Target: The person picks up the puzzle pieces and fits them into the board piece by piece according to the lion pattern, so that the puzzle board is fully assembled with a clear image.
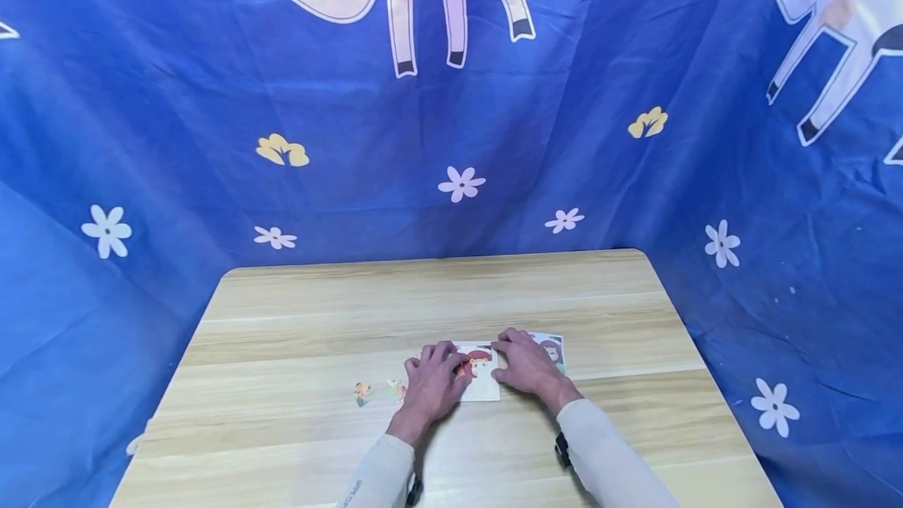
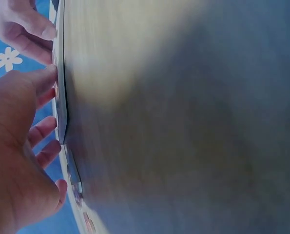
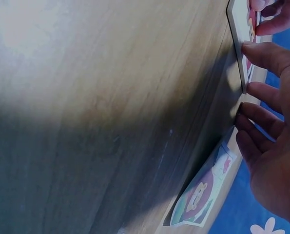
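Note:
A thin white board (image 1: 483, 390) with a picture of a red-haired or red-hatted figure lies flat on the table between both hands. My left hand (image 1: 430, 384) covers its left side, thumb and forefinger on the red part of the picture and the other fingers spread along the far left. From the right, my right hand (image 1: 527, 365) touches the board's right edge with thumb and forefinger, as the right wrist view also shows. Its remaining fingers extend toward a lion picture card (image 3: 198, 195), partly hidden behind the hand in the head view.
Left of the left hand lie small colourful cut-out pieces, one orange and green piece (image 1: 363, 393) and one pale piece (image 1: 395, 390). Everything sits on a light wooden table (image 1: 296, 320). Blue patterned cloth (image 1: 395, 202) hangs behind and at both sides.

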`<control>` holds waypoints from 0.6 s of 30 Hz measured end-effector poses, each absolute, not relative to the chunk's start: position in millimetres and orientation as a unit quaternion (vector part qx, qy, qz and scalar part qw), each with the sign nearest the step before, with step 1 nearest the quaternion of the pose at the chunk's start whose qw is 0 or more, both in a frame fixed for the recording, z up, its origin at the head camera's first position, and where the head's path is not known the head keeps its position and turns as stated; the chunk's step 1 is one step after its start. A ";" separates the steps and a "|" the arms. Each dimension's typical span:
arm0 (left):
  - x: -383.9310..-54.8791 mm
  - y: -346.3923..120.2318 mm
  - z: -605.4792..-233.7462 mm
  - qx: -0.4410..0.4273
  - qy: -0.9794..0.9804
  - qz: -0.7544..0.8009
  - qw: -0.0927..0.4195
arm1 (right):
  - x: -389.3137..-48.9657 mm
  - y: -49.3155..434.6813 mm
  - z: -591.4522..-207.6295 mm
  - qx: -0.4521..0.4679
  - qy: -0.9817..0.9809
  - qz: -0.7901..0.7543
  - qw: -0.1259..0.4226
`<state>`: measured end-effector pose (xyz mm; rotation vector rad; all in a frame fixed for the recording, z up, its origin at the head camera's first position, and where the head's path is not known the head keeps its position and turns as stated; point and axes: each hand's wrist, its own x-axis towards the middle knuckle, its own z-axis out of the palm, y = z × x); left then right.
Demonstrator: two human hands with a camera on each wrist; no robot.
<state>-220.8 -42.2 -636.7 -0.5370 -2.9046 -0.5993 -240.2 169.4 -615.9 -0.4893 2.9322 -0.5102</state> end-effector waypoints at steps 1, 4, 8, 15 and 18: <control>-220.7 -41.8 -637.5 -0.177 -0.962 -0.198 0.068 | -239.9 169.3 -615.9 -0.164 0.970 -0.168 0.062; -219.0 -41.2 -638.3 -0.177 -0.961 -0.199 0.079 | -239.4 169.6 -614.5 -0.170 0.969 -0.169 0.062; -216.9 -40.8 -638.7 -0.178 -0.960 -0.200 0.082 | -239.7 171.1 -612.1 -0.176 0.967 -0.172 0.068; -217.1 -44.0 -639.5 -0.185 -0.953 -0.228 0.076 | -240.4 172.7 -613.6 -0.178 0.965 -0.180 0.062; -218.4 -49.5 -636.1 -0.178 -0.947 -0.256 0.071 | -239.3 173.1 -613.9 -0.174 0.964 -0.191 0.060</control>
